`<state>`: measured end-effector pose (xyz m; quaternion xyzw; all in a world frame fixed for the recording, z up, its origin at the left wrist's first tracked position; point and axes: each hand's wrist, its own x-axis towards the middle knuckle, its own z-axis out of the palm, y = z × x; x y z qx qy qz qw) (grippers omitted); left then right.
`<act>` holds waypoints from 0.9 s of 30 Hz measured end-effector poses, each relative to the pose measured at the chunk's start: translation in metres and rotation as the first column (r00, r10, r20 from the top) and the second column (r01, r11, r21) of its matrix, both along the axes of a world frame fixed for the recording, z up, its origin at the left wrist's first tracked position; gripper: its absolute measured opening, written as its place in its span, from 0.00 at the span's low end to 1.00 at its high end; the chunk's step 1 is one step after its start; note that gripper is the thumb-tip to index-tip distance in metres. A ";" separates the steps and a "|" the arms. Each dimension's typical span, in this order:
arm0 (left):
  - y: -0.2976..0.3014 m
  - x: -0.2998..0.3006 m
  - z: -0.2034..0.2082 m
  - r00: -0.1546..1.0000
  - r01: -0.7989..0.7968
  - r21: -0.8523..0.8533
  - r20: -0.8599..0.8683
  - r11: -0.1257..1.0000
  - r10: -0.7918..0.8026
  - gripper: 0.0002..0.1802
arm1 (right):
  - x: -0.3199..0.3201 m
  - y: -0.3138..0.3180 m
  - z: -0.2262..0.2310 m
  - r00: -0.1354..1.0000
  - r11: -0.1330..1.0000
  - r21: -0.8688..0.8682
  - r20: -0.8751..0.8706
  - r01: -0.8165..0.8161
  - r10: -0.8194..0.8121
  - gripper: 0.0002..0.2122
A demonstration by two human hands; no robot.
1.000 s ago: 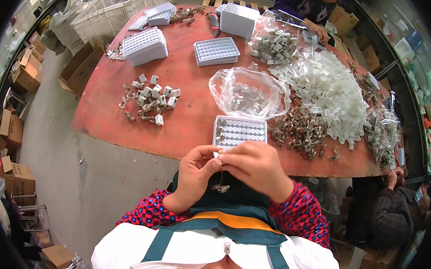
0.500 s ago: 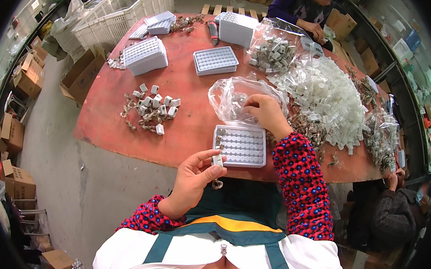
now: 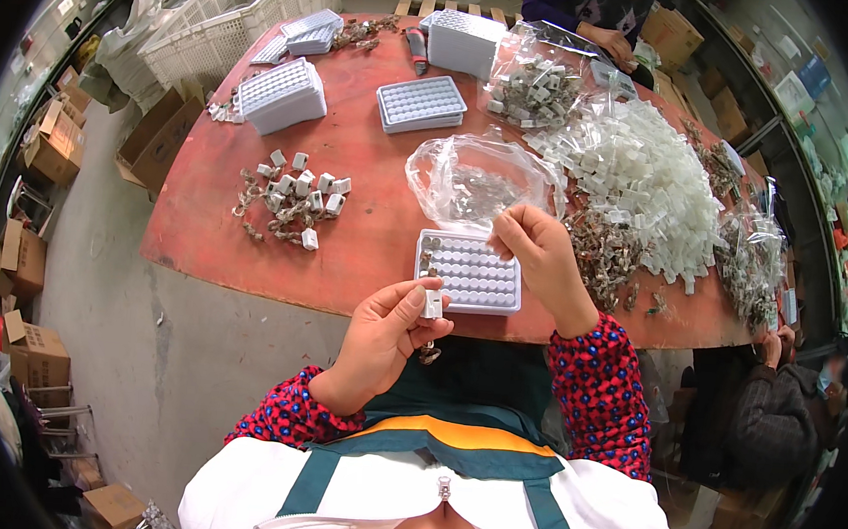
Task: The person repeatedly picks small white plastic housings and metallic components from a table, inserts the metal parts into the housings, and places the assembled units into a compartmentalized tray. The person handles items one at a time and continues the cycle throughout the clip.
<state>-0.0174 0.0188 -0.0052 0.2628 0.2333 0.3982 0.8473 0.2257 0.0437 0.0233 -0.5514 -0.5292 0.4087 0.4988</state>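
Across the red table (image 3: 379, 202), from the clear bag (image 3: 428, 171) back over the white tray (image 3: 482, 274), the right hand (image 3: 541, 253) has been drawn, pinched, any contents indiscernible; fetching is judged finished. At the tray's near left, a white housing (image 3: 433, 305) is gripped by the left hand (image 3: 380, 325).

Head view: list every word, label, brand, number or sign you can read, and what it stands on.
No text readable.
Cardboard boxes at left: dark printing, too small to read.
White housing in the left hand: no lettering discernible.
Nearest white tray: none discernible.
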 end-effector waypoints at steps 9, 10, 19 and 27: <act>0.002 0.000 0.005 1.000 0.015 -0.018 0.014 1.000 -0.014 0.20 | 0.026 0.051 -0.005 0.937 0.989 -0.040 0.328 0.143 -0.122 0.09; 0.003 0.000 0.005 1.000 0.012 -0.022 0.012 1.000 -0.012 0.20 | 0.023 0.049 -0.005 0.967 0.987 -0.063 0.217 0.150 -0.134 0.09; 0.005 0.005 0.005 0.997 0.036 -0.070 0.068 0.997 -0.031 0.20 | -0.020 -0.033 0.017 1.000 0.996 0.090 0.001 -0.022 0.022 0.04; -0.002 0.006 0.008 0.993 0.042 0.053 0.107 0.998 -0.048 0.20 | -0.059 -0.070 0.019 0.886 0.873 0.487 0.417 -0.029 -0.203 0.04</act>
